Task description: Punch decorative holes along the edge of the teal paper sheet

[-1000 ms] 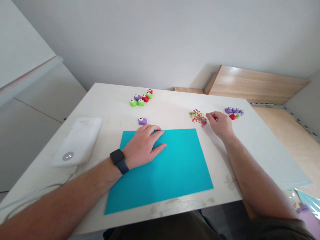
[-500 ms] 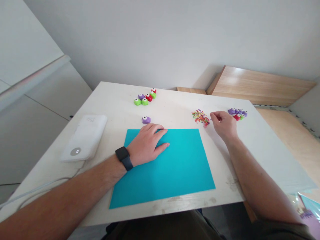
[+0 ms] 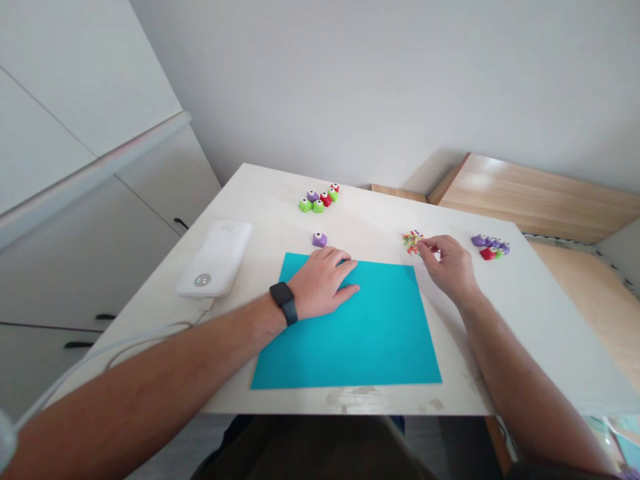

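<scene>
On the white counter (image 3: 530, 313), left hand (image 3: 320, 283) flat open on a teal paper sheet (image 3: 350, 340); right hand (image 3: 450, 270) pinched at multicoloured paper confetti (image 3: 413, 242), hold unclear.

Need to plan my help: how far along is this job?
Done: colored paper bits lie in a small pile. In hand: the right hand pinches at that pile, while the left hand rests flat on the teal sheet. Remaining: the sheet shows no bits yet, and the paper punches sit aside.

Black smartwatch (image 3: 283, 302) on the left wrist (image 3: 300, 300), forearms (image 3: 150, 393) bare.
</scene>
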Motion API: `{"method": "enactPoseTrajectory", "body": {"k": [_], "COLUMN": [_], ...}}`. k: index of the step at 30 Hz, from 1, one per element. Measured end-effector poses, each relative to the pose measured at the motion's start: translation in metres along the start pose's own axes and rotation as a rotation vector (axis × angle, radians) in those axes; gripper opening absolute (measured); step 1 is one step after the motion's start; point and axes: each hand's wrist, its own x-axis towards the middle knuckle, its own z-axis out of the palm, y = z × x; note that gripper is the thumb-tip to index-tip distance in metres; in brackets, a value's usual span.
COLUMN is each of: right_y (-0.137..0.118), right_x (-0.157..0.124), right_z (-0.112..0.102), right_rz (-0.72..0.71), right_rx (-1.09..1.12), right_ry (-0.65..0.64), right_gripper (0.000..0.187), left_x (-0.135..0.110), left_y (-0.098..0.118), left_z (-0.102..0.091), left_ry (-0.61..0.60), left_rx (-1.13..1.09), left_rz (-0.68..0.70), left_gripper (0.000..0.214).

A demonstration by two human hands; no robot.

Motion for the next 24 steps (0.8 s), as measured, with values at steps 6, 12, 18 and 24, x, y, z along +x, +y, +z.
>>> {"method": "enactPoseTrajectory", "body": {"k": [6, 12, 18, 24], "right_y": [-0.024, -0.032, -0.035, -0.036], "right_x": [-0.003, -0.017, -0.029, -0.030], "right_z": [0.002, 0.000, -0.006, -0.009], "right_rz": [-0.180, -0.271, -0.219, -0.130], "right_rx": [0.013, -0.045, -0.092, -0.082], "right_ry": [-0.220, -0.483, -0.551, -0.566], "right_gripper": [0.022, 0.040, 0.045, 0.050], "left_x": [0.000, 0.001, 0.001, 0.001], "left_y": [0.001, 0.002, 0.006, 0.007], "left_z": [-0.001, -0.002, -0.004, -0.006], "left_ry": [-0.006, -0.024, -0.031, -0.024], "left_rx": [0.006, -0.009, 0.005, 0.073], "left_rz": [-0.006, 0.010, 0.001, -0.033], "left_gripper": [0.044, 0.049, 0.051, 0.051]}}
